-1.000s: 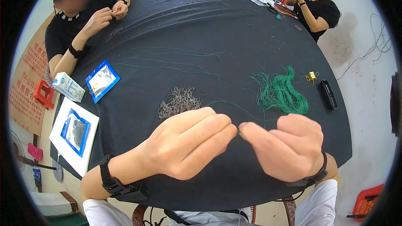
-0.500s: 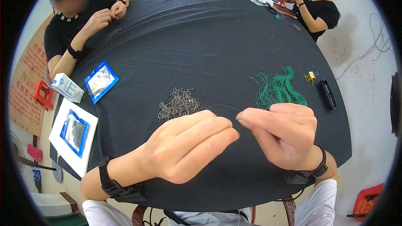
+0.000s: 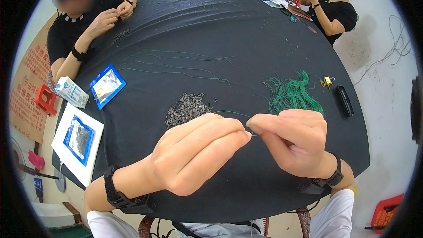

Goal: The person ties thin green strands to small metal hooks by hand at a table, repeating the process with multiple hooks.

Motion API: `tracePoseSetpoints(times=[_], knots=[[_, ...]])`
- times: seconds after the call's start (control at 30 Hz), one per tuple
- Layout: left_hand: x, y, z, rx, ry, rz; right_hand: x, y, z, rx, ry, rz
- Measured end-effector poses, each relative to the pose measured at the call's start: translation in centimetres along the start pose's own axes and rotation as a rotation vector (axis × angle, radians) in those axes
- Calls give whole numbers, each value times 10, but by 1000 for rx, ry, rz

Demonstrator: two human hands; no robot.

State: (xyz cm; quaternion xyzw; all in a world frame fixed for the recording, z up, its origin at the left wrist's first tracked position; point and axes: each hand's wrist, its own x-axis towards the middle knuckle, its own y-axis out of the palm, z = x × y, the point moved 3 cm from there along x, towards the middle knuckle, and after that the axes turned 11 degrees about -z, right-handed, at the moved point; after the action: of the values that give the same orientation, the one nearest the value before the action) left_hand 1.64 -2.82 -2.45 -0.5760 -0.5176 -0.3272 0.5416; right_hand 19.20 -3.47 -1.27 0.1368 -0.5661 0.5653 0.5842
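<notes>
My left hand [image 3: 196, 154], palm turned away, is closed in a pinch. From behind its knuckles a thin green line [image 3: 231, 112] arcs across to my right fingertips. My right hand [image 3: 293, 143] pinches that line between thumb and forefinger, almost touching the left fingertips. A short bit of line also shows at the left fingertips; anything else held there is hidden. Just beyond my left hand lies a heap of small dark metal fish hooks [image 3: 187, 108]. Past my right hand a bundle of green line [image 3: 293, 92] is spread out.
Several loose green strands [image 3: 176, 68] lie across the black tablecloth [image 3: 246, 176]. At left are a blue-edged pouch [image 3: 107, 86], a carton [image 3: 71, 92] and a pouch of hooks [image 3: 79, 141] on a white board. A yellow clip [image 3: 327, 81] and black case [image 3: 344, 100] sit right. Other people work around the table.
My right hand has shifted slightly left, so the two sets of fingertips are closer. A bit of line now shows between them.
</notes>
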Motion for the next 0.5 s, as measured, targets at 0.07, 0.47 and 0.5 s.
tracePoseSetpoints(times=[0.07, 0.47, 0.5], knots=[[3, -2, -1, 16, 4, -12, -1, 2, 0, 10, 16, 20], [1, -4, -1, 4, -109, -23, -1, 5, 0, 84, 47, 44], [1, -5, -1, 5, -109, -23, -2, 6, 0, 93, 43, 42]])
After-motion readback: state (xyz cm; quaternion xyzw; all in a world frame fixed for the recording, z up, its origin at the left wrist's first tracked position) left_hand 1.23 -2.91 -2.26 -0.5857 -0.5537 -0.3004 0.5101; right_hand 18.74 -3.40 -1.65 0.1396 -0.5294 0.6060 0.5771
